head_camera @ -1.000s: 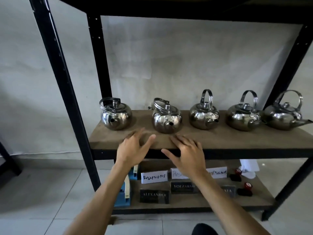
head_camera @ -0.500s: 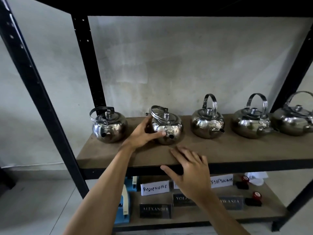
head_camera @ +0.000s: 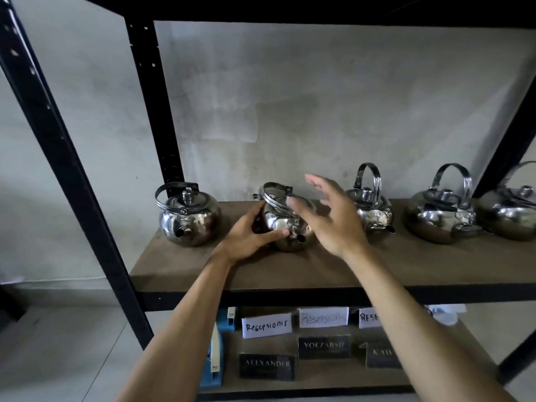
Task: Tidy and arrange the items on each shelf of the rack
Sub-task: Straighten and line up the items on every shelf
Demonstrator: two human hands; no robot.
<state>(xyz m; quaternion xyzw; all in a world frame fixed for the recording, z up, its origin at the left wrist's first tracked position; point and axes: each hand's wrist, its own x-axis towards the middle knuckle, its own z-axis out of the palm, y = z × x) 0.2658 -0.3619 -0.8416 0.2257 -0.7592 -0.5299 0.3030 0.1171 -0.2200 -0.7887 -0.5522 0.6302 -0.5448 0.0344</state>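
Note:
Several shiny steel kettles stand in a row on the brown middle shelf (head_camera: 319, 271) of a black rack. My left hand (head_camera: 249, 236) grips the left side of the second kettle (head_camera: 285, 220), thumb across its front; its handle is folded down. My right hand (head_camera: 327, 216) hovers open just right of that kettle, fingers spread, not touching it. The leftmost kettle (head_camera: 188, 216) has its handle folded down too. The third kettle (head_camera: 371, 207) and fourth kettle (head_camera: 441, 213) have upright handles. A fifth kettle (head_camera: 513, 210) is cut off at the right edge.
The lower shelf holds white "Resepsionis" cards (head_camera: 266, 326), dark name plates (head_camera: 266, 364) and blue staplers (head_camera: 213, 361). Black rack posts (head_camera: 66, 158) stand at the left, and another post (head_camera: 510, 134) at the right. A grey wall is behind.
My right hand rose from the shelf's front edge to beside the second kettle. My left hand went from the shelf edge to gripping that kettle. The camera moved closer.

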